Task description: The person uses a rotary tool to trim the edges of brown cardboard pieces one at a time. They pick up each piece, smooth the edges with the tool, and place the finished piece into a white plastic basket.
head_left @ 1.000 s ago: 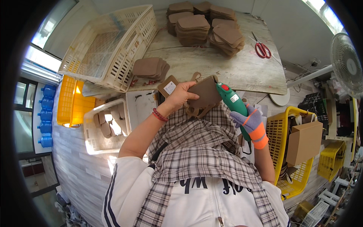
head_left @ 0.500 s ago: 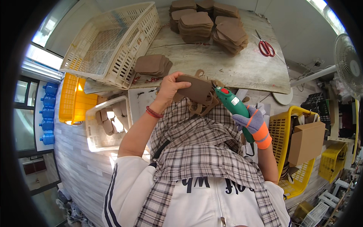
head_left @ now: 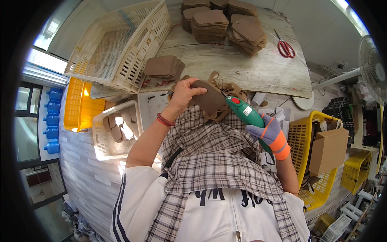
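Note:
My bare left hand (head_left: 183,96), with a red bracelet at the wrist, pinches a flat brown sheet piece (head_left: 209,101) with a rounded edge above my lap. My right hand (head_left: 264,131), in a grey and orange glove, is wrapped round a green handheld electric cutter (head_left: 246,113) with a red switch. The cutter's tip meets the right edge of the brown piece; its blade is too small to make out. Thin curled brown offcuts (head_left: 230,88) hang around and behind the piece. A plaid apron (head_left: 217,141) covers my lap.
Ahead, a worn wooden table (head_left: 213,60) holds stacks of brown pieces (head_left: 209,26), a smaller stack (head_left: 163,67), red-handled scissors (head_left: 285,49) and a white crate (head_left: 121,60). A white basket (head_left: 102,139) with pieces stands left; a yellow basket (head_left: 296,145) with a cardboard box (head_left: 328,151) stands right.
The brown piece has turned in my left hand, its right end now tilting lower. The cutter has shifted slightly down and left along its edge. The offcuts now bunch higher behind it.

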The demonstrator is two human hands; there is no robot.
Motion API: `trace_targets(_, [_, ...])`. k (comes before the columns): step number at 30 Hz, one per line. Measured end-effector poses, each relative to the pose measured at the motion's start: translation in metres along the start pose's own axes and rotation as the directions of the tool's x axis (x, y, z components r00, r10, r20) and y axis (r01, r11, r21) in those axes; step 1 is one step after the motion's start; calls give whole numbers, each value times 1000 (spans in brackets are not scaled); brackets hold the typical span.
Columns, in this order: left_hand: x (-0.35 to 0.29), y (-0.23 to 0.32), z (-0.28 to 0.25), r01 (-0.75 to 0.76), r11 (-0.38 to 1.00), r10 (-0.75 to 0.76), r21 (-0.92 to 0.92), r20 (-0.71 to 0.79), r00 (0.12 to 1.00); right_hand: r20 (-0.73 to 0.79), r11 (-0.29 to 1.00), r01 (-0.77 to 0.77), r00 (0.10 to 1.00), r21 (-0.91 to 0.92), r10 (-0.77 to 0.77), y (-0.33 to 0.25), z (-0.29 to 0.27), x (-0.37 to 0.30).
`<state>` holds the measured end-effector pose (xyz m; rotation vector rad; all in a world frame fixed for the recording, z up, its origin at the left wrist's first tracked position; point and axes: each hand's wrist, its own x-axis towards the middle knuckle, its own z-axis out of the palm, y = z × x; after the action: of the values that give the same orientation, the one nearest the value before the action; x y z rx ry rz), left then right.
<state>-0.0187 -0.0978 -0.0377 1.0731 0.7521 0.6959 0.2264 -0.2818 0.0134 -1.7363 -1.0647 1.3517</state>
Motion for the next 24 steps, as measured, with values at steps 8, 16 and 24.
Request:
trace_targets(8, [-2,-1,3,35,978,-53,205,83,995,22,999,52,998,2,-52,3,7,5])
trace_targets(16, [-7,5,12,118,951,-177,284,192,965,77,998,12,997,-59,-7,-17,14,12])
trace_targets(24, [-13,24,-36,5,976,-14,216,40,999,59,986,39,997,164,-50,-9,24,25])
